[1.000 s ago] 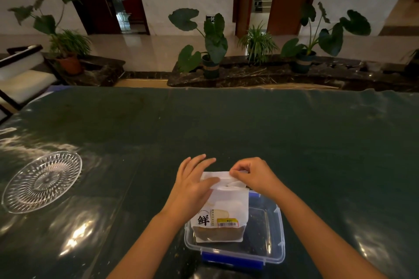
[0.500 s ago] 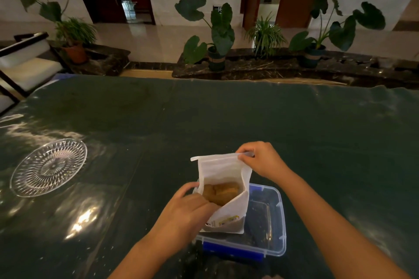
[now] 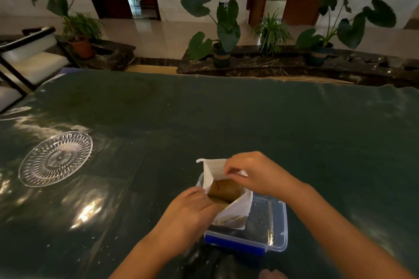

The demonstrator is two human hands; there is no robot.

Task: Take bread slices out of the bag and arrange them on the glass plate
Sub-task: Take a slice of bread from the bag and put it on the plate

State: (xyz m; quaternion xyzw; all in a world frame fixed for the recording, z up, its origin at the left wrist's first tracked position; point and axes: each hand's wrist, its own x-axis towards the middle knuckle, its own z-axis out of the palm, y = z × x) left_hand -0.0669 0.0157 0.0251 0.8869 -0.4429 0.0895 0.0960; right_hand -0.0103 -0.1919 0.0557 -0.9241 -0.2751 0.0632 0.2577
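A white bread bag (image 3: 238, 210) stands open inside a clear plastic box (image 3: 275, 222) near the table's front edge. Brown bread slices (image 3: 224, 189) show through the bag's mouth. My left hand (image 3: 188, 208) grips the bag's near left rim, fingers at the opening. My right hand (image 3: 256, 173) pinches the far rim and holds the mouth apart. The cut-glass plate (image 3: 55, 158) lies bare at the left of the table, well apart from both hands.
The table is covered with a dark green glossy sheet (image 3: 226, 120). The plastic box has a blue clip (image 3: 233, 243) on its near side. Beyond the far edge are potted plants (image 3: 223, 29) on a stone ledge; a chair (image 3: 29, 59) stands at the far left.
The bag went from sealed to open. My left hand moved from its top to the near rim, my right hand pulled the far rim back, and the bread now shows.
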